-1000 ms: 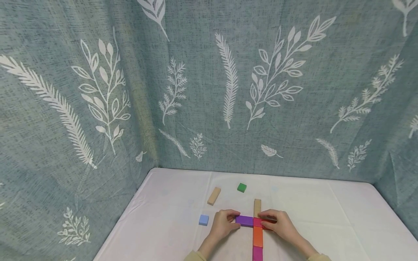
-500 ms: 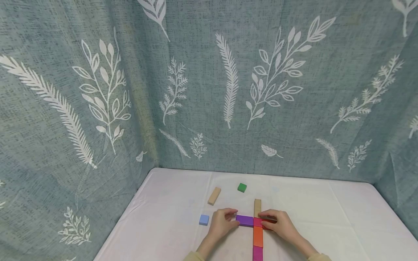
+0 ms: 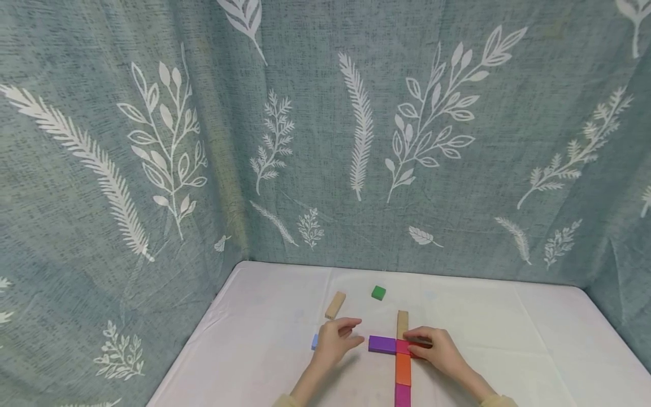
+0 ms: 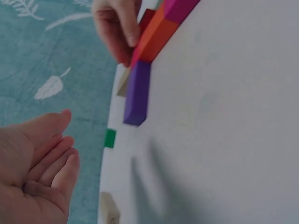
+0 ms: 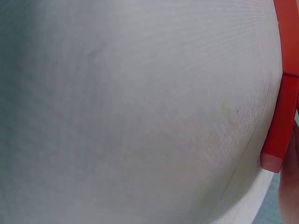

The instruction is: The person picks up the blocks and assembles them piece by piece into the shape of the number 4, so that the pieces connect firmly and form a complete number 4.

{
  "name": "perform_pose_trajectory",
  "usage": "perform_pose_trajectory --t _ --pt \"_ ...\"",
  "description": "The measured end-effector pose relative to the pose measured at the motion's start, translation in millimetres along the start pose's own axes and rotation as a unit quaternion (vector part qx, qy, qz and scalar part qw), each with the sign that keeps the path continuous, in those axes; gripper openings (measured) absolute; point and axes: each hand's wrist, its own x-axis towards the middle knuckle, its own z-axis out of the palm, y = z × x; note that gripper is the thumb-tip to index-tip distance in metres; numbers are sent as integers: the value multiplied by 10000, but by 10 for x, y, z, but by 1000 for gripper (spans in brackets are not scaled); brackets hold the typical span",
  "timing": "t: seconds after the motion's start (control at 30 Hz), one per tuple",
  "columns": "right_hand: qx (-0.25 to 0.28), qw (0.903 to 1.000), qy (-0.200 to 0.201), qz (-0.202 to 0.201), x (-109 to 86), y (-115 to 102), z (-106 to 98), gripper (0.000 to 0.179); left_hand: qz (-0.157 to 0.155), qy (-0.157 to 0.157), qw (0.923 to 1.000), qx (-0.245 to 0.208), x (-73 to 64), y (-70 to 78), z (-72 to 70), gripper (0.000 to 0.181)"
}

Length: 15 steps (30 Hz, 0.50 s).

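Coloured wooden blocks form a cross on the white table in the head view. A pink block point(image 3: 402, 346) sits at its centre, with a purple block point(image 3: 382, 345) to the left and a beige block point(image 3: 403, 323) beyond. Nearer lie an orange block point(image 3: 403, 369) and a magenta block point(image 3: 403, 395). On the right arm, my right hand point(image 3: 441, 351) pinches the red block point(image 5: 280, 123) close to the pink one, partly covering it. My left hand point(image 3: 329, 343) hovers left of the purple block, holding nothing, fingers loosely curved and thumb apart.
Toward the back lie a green block point(image 3: 378, 293) and a loose beige block point(image 3: 335, 305). A blue block point(image 3: 314, 341) is mostly hidden behind the left hand. Patterned teal curtain point(image 3: 315, 141) hangs around the far and left table edges.
My left hand has let go of the purple block's left end and moved away to the left, now overlapping the blue block. The right hand stays at the red block.
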Motion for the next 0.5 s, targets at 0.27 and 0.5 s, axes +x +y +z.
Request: perform_pose_trajectory --t 0.27,0.5 --pt "-8 10000 -16 5 -5 7 -6 23 93 224 9997 40 -21 24 -307 32" --pt "-45 10000 -26 -8 6 -13 -9 23 -50 421 9991 50 -81 -2 -559 34"
